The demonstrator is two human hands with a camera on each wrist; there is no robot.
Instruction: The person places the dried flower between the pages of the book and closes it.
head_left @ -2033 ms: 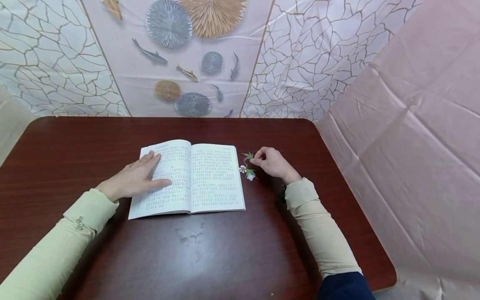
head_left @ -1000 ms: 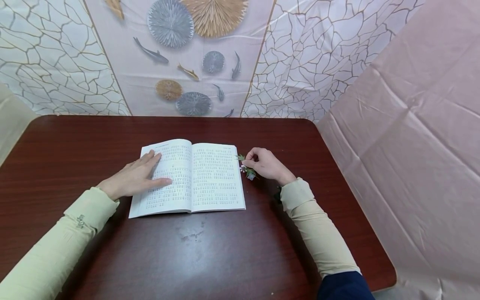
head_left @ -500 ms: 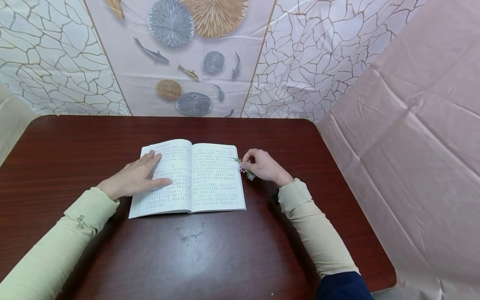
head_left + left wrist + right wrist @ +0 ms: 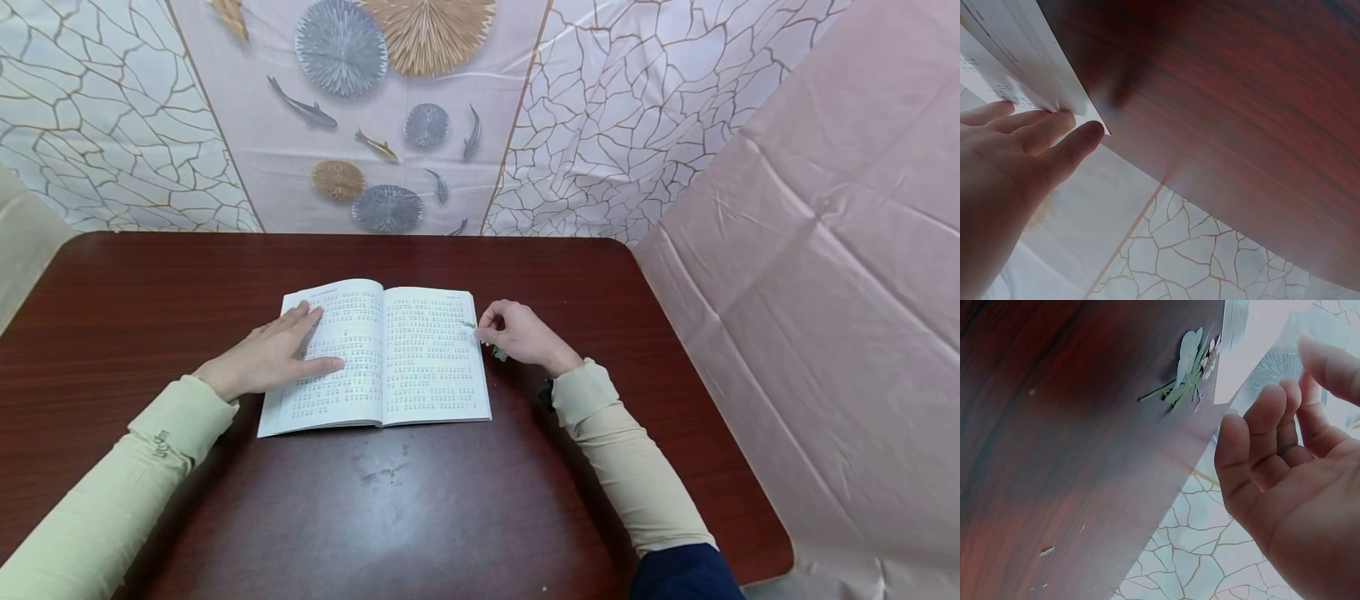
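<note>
An open book (image 4: 429, 375) with printed pages lies on the table. My left hand (image 4: 262, 358) rests on the left page with its fingers spread and thumb out; in the left wrist view its fingertips touch the page near the book's corner. At the right page's outer edge, my right hand (image 4: 525, 335) pinches a small green leaf (image 4: 468, 323) between thumb and index finger. The leaf reaches over the page, but the right wrist view does not show it. Beside the book on the table lie small flowers with leaves (image 4: 1190, 369), mostly hidden by the right hand in the head view.
The dark red-brown table (image 4: 390, 517) extends around the book. Patterned cloth (image 4: 390, 150) hangs behind it, and plain pinkish cloth (image 4: 840, 317) hangs on the right. A tiny green scrap (image 4: 1047, 551) lies on the tabletop.
My right hand has moved left with the leaf, from beside the book to over the right page's edge. It now covers more of the flowers. The left hand stays on the page.
</note>
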